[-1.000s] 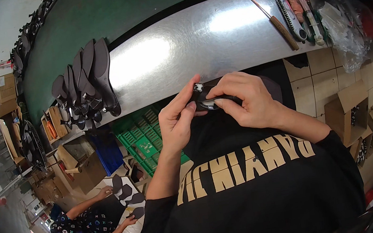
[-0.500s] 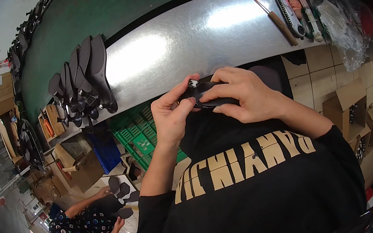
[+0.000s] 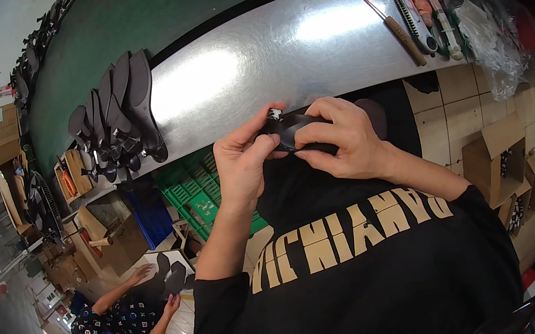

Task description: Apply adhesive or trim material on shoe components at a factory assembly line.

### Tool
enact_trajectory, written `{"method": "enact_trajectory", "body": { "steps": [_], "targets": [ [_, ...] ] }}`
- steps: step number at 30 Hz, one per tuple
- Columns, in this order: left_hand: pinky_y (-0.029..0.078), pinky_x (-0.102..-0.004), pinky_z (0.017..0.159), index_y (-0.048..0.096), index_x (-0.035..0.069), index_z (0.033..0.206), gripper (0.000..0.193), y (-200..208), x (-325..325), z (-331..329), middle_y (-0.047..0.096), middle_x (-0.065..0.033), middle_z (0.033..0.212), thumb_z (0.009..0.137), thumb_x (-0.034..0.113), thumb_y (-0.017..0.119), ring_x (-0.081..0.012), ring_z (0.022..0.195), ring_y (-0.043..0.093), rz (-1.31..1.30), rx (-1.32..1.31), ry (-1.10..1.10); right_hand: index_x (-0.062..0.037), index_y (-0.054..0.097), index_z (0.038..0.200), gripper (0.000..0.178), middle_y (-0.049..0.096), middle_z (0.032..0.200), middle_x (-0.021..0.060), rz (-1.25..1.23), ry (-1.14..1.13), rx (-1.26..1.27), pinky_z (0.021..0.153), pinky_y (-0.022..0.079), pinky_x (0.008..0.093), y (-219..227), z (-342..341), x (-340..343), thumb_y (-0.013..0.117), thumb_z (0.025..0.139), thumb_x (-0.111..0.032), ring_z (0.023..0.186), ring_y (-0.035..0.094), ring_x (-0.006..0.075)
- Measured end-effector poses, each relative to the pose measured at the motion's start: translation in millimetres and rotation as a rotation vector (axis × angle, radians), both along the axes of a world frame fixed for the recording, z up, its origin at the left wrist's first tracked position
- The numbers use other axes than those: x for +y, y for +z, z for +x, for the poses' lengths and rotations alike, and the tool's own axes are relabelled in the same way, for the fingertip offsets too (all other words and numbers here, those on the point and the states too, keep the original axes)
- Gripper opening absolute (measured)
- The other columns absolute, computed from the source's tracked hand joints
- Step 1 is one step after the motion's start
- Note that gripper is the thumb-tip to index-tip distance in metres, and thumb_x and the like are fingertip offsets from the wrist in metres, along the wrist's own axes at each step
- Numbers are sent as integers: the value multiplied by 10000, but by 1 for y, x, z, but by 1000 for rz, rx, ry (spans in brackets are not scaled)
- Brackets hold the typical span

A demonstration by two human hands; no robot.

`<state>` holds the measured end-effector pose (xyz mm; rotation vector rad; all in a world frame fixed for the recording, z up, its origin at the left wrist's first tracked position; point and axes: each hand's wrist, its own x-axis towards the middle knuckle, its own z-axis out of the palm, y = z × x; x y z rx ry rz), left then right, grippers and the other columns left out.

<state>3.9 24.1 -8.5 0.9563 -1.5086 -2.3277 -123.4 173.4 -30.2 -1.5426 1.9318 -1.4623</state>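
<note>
Holding one glossy black shoe piece [image 3: 295, 122] beside near edge of shiny metal bench [image 3: 230, 97]. Pinching its white-marked end between thumb and fingers of bare left hand [image 3: 241, 160]; curling bare right hand [image 3: 349, 138] closed farther along. Counting one piece, one slim wooden-handled awl [image 3: 404, 40]. Shifted right fingertips slightly off left thumb since half-second ago.

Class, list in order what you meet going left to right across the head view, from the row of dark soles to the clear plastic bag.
Row of dark soles → left hand → held dark piece → right hand → wooden-handled pointed tool → syringe-like tool → clear plastic bag.
</note>
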Motion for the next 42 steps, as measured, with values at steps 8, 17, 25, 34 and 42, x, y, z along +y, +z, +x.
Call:
{"method": "enact_trajectory", "body": {
  "steps": [8, 17, 25, 34, 42],
  "targets": [
    [606, -263, 689, 479, 39, 1358, 426, 16, 1, 2, 554, -149, 1303, 933, 19, 464, -149, 947, 647, 224, 100, 40, -93, 664, 915, 290, 594, 869, 87, -71, 43, 148, 620, 424, 332, 11, -7, 2, 772, 646, -75, 723, 579, 241],
    [514, -205, 687, 585, 14, 1205, 303, 10, -10, 10, 641, -29, 1006, 932, 87, 474, -60, 868, 594, 101, -122, -279, -61, 553, 1155, 428, 603, 730, 48, 6, -60, 41, 632, 464, 333, 12, -1, 8, 715, 759, -48, 668, 594, 225],
    [463, -183, 595, 622, 3, 1126, 244, 9, 1, 11, 636, 12, 840, 903, 103, 624, -37, 682, 560, -35, -154, -279, -60, 557, 1107, 380, 597, 713, 57, 64, -42, -46, 614, 461, 350, 10, 1, 9, 722, 766, -76, 660, 594, 242],
    [470, -198, 472, 628, 9, 840, 87, 4, 9, 8, 627, -26, 725, 864, 86, 663, -70, 528, 556, -139, -152, -168, -33, 631, 827, 109, 612, 678, 100, 282, 131, -468, 624, 463, 350, 29, -15, 0, 688, 806, -124, 676, 612, 267],
    [444, -233, 435, 633, 60, 900, 142, -16, -22, 26, 623, -34, 807, 900, 197, 595, -108, 622, 576, 166, 27, 365, -43, 659, 991, 219, 627, 1022, 142, -208, -365, 231, 807, 477, 371, 48, -62, -12, 688, 776, -71, 940, 606, 310]
  ]
}}
